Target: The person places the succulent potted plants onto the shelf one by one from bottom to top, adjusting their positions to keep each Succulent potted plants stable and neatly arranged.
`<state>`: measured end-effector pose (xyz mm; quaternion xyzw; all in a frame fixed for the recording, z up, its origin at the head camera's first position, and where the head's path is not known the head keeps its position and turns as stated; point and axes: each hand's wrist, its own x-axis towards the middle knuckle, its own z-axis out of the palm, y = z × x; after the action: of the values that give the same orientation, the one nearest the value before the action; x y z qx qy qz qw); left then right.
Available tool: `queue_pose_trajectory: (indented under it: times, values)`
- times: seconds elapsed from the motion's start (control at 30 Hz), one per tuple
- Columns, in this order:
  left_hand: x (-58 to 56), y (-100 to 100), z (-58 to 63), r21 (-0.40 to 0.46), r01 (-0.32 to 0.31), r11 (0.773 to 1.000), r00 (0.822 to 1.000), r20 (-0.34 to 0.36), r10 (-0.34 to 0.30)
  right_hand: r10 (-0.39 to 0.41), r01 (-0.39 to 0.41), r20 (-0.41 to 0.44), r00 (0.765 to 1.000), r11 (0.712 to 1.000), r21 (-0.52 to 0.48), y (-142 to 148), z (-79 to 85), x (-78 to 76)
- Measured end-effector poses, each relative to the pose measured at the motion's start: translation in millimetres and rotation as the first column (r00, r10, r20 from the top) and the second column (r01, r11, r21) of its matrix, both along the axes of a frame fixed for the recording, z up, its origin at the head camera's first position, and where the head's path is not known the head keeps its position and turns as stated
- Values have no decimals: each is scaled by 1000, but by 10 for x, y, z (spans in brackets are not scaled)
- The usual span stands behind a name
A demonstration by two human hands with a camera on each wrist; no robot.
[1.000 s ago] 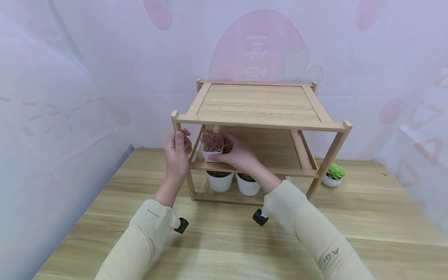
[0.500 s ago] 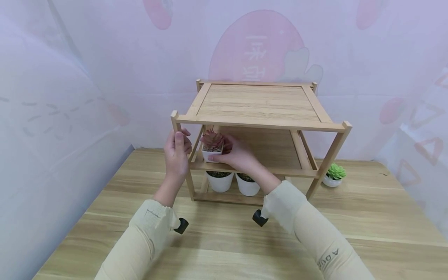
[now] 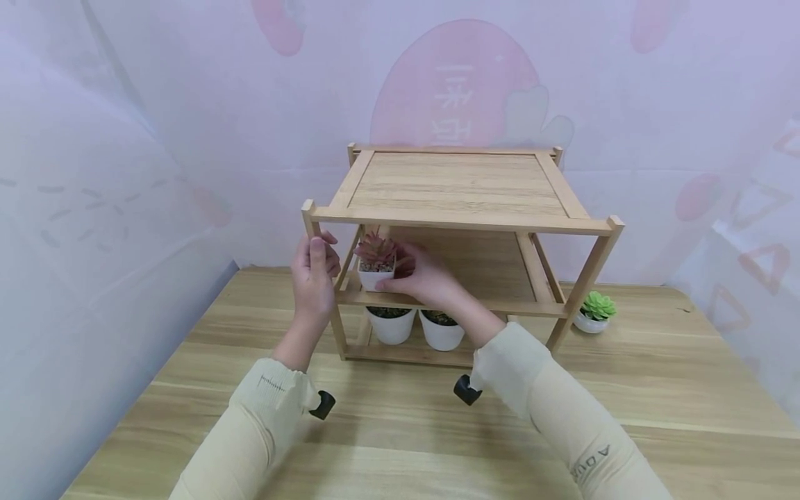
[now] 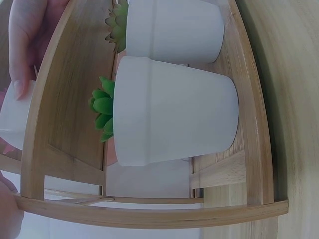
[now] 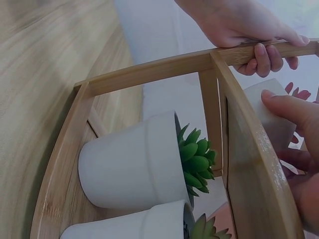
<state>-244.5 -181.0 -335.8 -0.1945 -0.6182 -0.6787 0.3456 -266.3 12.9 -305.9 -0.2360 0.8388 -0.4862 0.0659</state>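
In the head view, my right hand grips a small white square pot with a reddish succulent in it, at the left end of the middle shelf. The right wrist view shows the thumb against the pot's side. My left hand is wrapped around the front left post of the wooden rack. On the bottom level stand two larger white round pots, one on the left and one beside it. Green leaves of the left one's succulent show in the left wrist view.
A small green succulent in a white bowl stands on the wooden table, right of the rack. The rack's top board overhangs both hands' work. A printed cloth hangs behind.
The head view has shifted very slightly. Both hands keep their grips, and the small pot stays at the left end of the middle shelf, now a touch nearer the front rail.
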Motion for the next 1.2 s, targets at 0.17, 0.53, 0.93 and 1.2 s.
queue_pose_trajectory:
  times: [0.17, 0.53, 0.93, 1.2]
  values:
    - [-7, -8, -6, -8, 0, 1000, 1000, 0, 0, 21, -20, 24, 1000, 999, -26, 36, 16, 11]
    - [-5, -10, -2, -11, -5, 1000, 1000, 1, 5, 69, -63, 48, 996, 992, -110, 155, 38, 61]
    - [-13, -9, -5, -20, -14, 1000, 1000, 1, 14, 141, -141, -11, 990, 981, -137, 361, 48, 111]
    - [-18, -9, -11, -37, -13, 999, 1000, 5, 13, 152, -154, -23, 988, 978, -142, 523, 16, 218]
